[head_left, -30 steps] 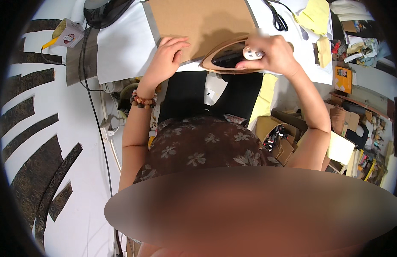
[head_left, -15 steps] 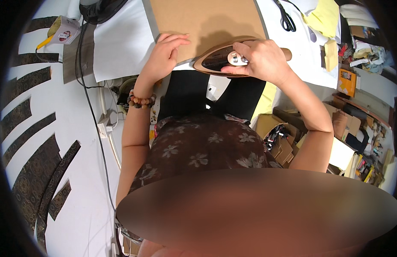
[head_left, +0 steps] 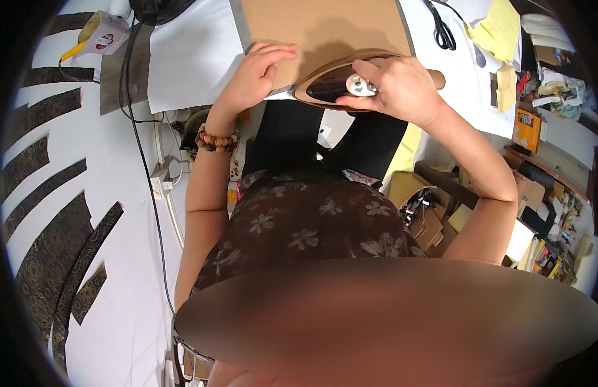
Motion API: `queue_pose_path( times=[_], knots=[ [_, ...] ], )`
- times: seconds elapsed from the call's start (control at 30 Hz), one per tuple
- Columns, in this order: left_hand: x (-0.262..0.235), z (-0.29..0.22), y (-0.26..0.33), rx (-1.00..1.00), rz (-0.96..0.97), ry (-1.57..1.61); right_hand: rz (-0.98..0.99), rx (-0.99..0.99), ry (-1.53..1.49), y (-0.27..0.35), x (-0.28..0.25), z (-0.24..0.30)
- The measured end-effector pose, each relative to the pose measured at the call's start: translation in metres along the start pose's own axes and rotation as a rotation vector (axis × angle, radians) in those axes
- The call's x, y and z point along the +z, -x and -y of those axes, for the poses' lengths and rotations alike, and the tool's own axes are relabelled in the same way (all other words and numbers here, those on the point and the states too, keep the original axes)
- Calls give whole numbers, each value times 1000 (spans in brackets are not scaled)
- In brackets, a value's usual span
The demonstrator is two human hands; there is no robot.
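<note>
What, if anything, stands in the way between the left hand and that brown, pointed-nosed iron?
Nothing visible: mostly the flat tan, grey-edged sheet shows between the left hand and the brown, pointed-nosed iron. The right hand grips the iron directly.

The person wears a dk brown top of thin cloth (head_left: 286,200), printed w/ lt grey flowers (head_left: 262,223), and plain blk trousers (head_left: 283,132). Around the L wrist are bracelets of round beads (head_left: 217,140), in tan, orange-ish & dk brown. Both forearms (head_left: 205,184) are bare.
</note>
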State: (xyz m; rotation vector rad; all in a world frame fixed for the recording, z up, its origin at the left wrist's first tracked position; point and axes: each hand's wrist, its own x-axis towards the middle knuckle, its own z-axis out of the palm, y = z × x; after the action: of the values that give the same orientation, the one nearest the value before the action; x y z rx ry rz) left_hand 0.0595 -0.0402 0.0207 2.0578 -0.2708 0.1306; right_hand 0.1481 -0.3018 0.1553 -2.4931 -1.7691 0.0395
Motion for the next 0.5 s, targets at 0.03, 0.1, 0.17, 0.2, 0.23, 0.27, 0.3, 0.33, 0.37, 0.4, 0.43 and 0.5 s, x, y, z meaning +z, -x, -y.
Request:
queue_pose_path(
  times=[0.03,0.1,0.17,0.2,0.23,0.27,0.3,0.33,0.37,0.4,0.43,0.5],
  knots=[
    [0,0,0,4,-9,-4,8,46,7,-2,0,3],
    [2,0,1,14,-24,-10,0,65,0,-3,4,5],
    [2,4,-3,50,-45,-38,-23,75,5,-4,6,3],
    [2,6,-4,70,-53,-52,3,101,22,-6,7,2],
    [4,7,-3,11,-74,-3,2,111,28,-5,8,2],
    [5,11,-3,-40,-97,41,-8,123,41,-5,9,-1],
    [4,14,-3,-90,-118,85,2,172,17,-4,6,-3],
    [2,14,-4,-153,-97,104,-3,258,4,1,2,-7],
    [0,14,-5,-215,-74,122,-52,351,-42,9,-6,-10],
    [-3,14,-7,-277,-50,140,-103,445,-89,20,-14,-13],
    [-3,11,-15,-332,-11,143,-267,432,-100,38,-15,-24],
    [-3,-6,-23,-106,7,-106,-307,661,-241,74,-30,-26]
  ],
)
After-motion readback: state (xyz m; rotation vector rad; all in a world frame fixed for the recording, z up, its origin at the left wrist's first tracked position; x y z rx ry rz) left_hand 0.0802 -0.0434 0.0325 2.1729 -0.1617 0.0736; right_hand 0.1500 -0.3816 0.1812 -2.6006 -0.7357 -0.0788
